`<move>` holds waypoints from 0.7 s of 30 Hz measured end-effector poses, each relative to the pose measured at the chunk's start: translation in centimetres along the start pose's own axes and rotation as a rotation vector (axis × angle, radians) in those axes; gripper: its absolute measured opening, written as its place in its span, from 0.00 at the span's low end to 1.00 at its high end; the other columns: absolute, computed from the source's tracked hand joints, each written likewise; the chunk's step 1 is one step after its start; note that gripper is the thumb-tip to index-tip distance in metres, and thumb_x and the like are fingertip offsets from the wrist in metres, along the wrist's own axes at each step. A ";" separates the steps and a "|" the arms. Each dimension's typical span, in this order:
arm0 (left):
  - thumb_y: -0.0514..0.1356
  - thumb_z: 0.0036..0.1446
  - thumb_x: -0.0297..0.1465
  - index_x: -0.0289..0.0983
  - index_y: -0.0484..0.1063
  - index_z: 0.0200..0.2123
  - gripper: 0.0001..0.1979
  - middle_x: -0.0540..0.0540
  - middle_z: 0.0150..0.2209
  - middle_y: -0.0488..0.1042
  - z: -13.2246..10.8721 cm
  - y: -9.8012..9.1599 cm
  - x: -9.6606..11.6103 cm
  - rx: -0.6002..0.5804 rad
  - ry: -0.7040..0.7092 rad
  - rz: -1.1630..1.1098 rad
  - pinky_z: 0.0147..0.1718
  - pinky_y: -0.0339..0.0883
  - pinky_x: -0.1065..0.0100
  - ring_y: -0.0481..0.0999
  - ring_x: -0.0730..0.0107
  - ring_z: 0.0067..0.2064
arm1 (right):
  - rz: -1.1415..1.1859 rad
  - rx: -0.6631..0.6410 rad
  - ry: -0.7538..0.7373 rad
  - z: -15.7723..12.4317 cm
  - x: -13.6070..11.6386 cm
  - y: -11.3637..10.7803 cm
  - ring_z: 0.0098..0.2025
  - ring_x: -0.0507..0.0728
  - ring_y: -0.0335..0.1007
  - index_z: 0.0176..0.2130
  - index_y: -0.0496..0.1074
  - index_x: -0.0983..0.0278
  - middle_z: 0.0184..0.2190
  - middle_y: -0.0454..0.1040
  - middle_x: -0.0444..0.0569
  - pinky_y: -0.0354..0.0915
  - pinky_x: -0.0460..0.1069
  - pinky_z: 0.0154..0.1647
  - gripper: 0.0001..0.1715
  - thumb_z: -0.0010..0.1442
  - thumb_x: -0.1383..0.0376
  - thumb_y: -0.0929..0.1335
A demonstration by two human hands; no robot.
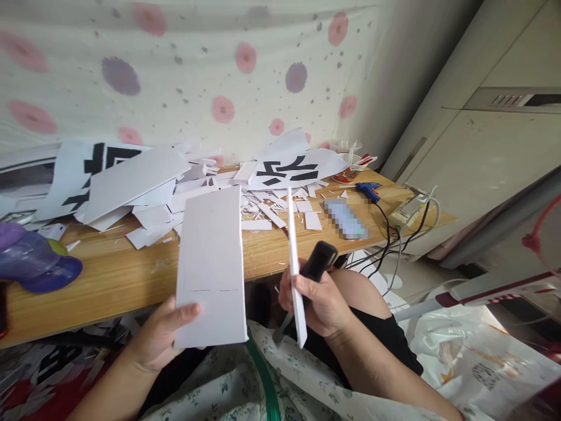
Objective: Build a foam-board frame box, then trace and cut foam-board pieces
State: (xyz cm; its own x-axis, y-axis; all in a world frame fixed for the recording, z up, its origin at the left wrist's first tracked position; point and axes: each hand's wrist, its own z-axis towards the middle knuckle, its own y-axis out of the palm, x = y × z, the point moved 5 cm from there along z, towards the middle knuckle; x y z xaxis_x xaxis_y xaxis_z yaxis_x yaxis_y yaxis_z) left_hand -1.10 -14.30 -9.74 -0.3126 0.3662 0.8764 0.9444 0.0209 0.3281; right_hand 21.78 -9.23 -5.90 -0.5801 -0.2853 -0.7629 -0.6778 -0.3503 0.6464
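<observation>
A white foam board piece [211, 251] is in my left hand [164, 332], thumb on its face and fingers behind it. A faint broken line crosses its lower part. My right hand [326, 305] is closed around a second, narrower-looking foam board strip [293, 240], seen nearly edge-on. The same hand also grips a black-handled cutter [322, 258], its handle sticking up past the fingers and a grey, blade-like end pointing down below them. The two board pieces are apart, held over my lap in front of the table.
On the wooden table [105, 298] lie many white offcuts [272, 213], paper sheets with black characters [302, 166] and a large board [135, 184]. A purple bottle [39, 257] lies left. At right are a blue glue gun [369, 190], a blurred-out rectangle [345, 218] and a corded power strip [407, 211].
</observation>
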 end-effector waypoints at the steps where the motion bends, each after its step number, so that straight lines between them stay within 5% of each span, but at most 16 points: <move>1: 0.72 0.42 0.38 0.38 0.78 0.41 0.21 0.43 0.30 0.80 -0.2 -0.5 0.4 0.035 0.007 0.019 0.23 0.73 0.65 0.78 0.60 0.26 | -0.048 0.034 -0.025 0.0 -0.6 -0.3 0.18 0.49 0.60 0.26 0.68 0.63 0.18 0.67 0.40 0.58 0.45 0.19 0.22 0.44 0.54 0.78; 5: 0.74 0.39 0.34 0.40 0.79 0.42 0.22 0.40 0.39 0.82 -0.8 -1.7 2.2 0.075 0.035 0.130 0.35 0.76 0.59 0.80 0.49 0.39 | -0.302 0.136 -0.059 1.5 -3.3 -0.4 0.23 0.51 0.63 0.29 0.70 0.63 0.22 0.69 0.42 0.61 0.48 0.24 0.21 0.44 0.53 0.77; 9: 0.73 0.38 0.34 0.39 0.80 0.42 0.23 0.43 0.38 0.82 -1.0 -1.9 3.7 0.079 0.076 0.230 0.30 0.74 0.62 0.80 0.54 0.35 | -0.696 0.289 -0.231 6.2 -8.0 -0.5 0.25 0.52 0.64 0.31 0.71 0.64 0.22 0.68 0.42 0.61 0.48 0.28 0.18 0.48 0.54 0.74; 13: 0.73 0.37 0.34 0.36 0.80 0.42 0.24 0.43 0.32 0.82 -1.1 -2.8 4.3 0.099 0.071 0.303 0.27 0.73 0.63 0.79 0.55 0.30 | -1.173 0.575 -0.334 9.3 -10.8 -1.3 0.26 0.55 0.68 0.36 0.73 0.67 0.21 0.69 0.45 0.62 0.51 0.32 0.11 0.53 0.62 0.70; 18: 0.73 0.37 0.38 0.37 0.79 0.39 0.23 0.44 0.34 0.82 -1.1 -4.2 4.3 0.051 -0.037 0.457 0.33 0.74 0.61 0.80 0.52 0.36 | -0.887 0.224 -0.203 8.7 -7.5 0.2 0.20 0.51 0.63 0.36 0.73 0.67 0.18 0.67 0.42 0.59 0.48 0.24 0.20 0.52 0.53 0.70; 21: 0.71 0.38 0.42 0.38 0.77 0.40 0.24 0.46 0.37 0.82 -0.9 -4.0 4.9 -0.040 -0.124 0.599 0.38 0.74 0.61 0.80 0.52 0.40 | -0.806 0.127 -0.120 7.8 -6.1 1.1 0.18 0.49 0.59 0.31 0.71 0.65 0.15 0.64 0.39 0.54 0.46 0.20 0.21 0.49 0.51 0.72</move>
State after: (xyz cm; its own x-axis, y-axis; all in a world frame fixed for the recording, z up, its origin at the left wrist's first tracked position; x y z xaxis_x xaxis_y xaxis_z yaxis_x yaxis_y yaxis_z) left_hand -6.52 -13.40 -6.47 0.2882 0.4093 0.8657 0.9470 -0.2561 -0.1942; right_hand 21.06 -0.94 -0.44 0.0667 0.1105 -0.9916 -0.9487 -0.3008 -0.0974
